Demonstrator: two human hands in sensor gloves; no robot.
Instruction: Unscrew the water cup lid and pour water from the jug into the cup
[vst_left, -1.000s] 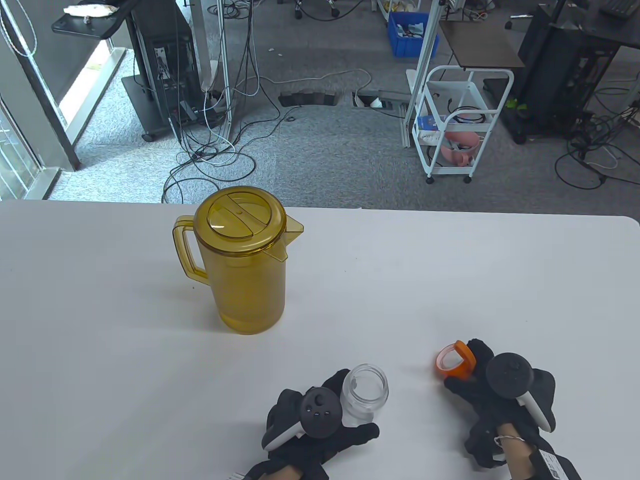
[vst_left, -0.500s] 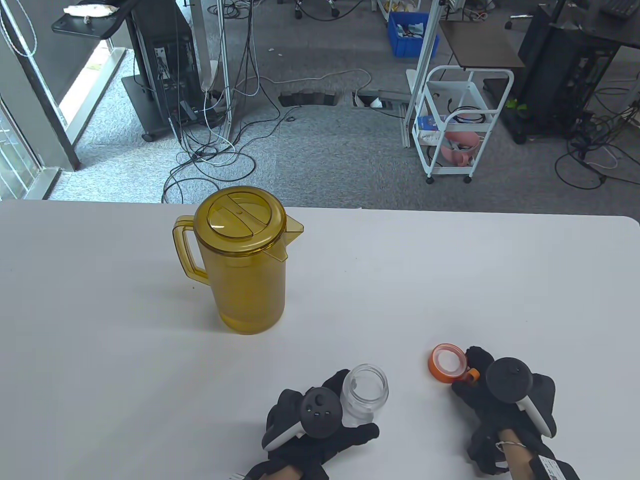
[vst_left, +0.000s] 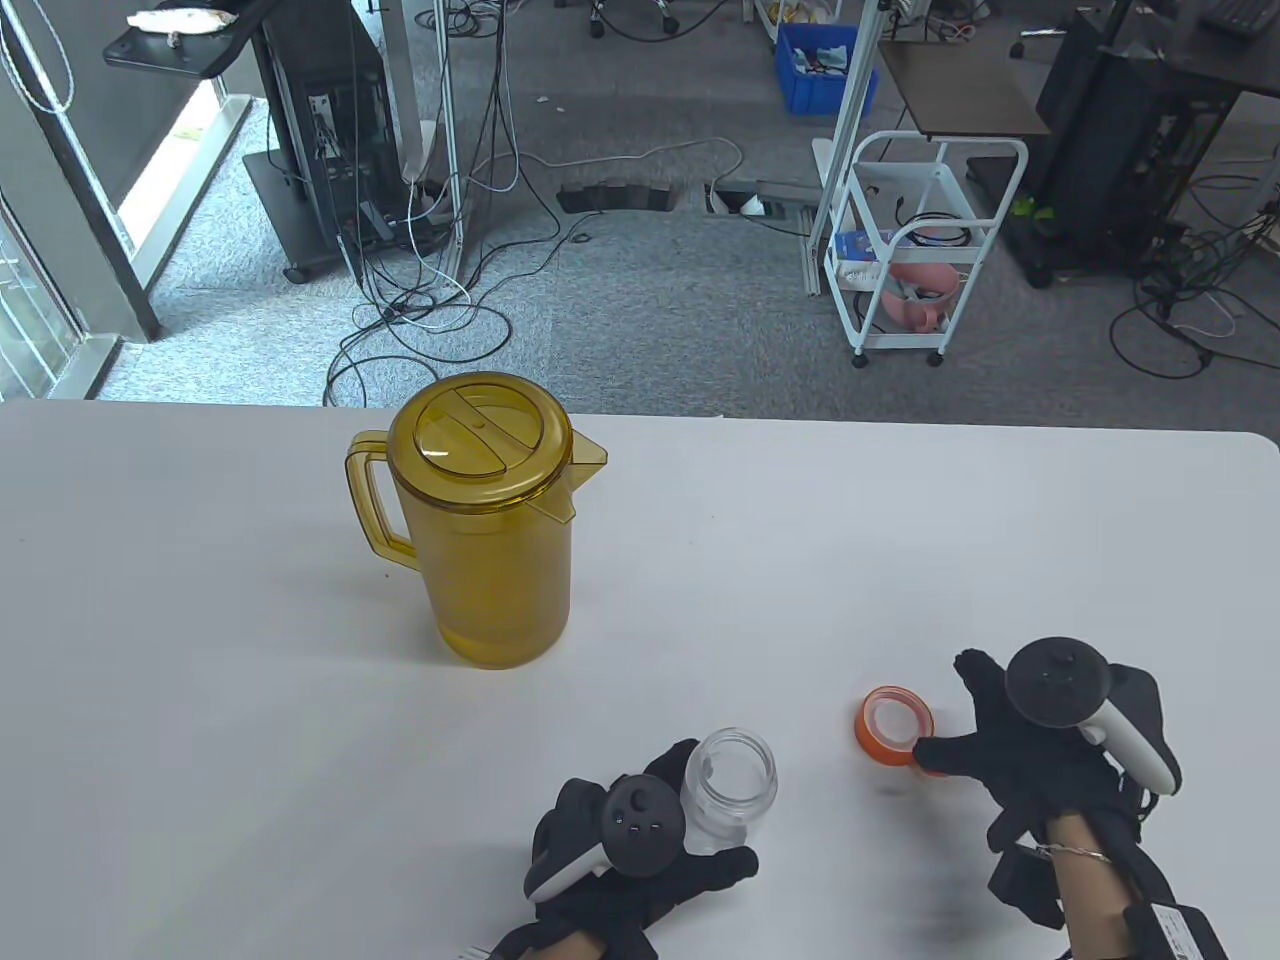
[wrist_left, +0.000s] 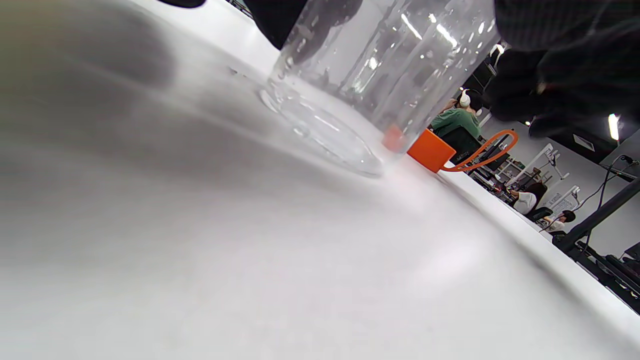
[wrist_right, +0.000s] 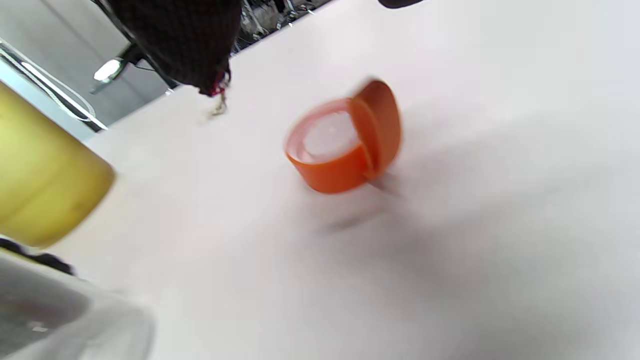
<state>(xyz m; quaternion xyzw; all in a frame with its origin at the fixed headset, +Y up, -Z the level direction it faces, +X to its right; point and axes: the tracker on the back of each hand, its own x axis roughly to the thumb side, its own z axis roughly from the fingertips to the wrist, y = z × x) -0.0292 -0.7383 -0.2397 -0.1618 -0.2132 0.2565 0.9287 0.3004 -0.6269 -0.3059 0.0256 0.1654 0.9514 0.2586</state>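
A clear, round cup (vst_left: 731, 786) stands open on the white tabletop (vst_left: 900, 560), left hand (vst_left: 640, 850) fingers wrapped round it. The orange lid (vst_left: 893, 722) lies beside the right hand's (vst_left: 1040, 750) spread fingers.

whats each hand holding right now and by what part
The left hand grips the clear cup around its lower body, upright on the table. The right hand holds nothing: fingers spread, beside the orange lid lying on the table.

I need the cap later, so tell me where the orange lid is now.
In the table view the orange lid lies on the white table, near the front right, between the clear cup and the right hand.
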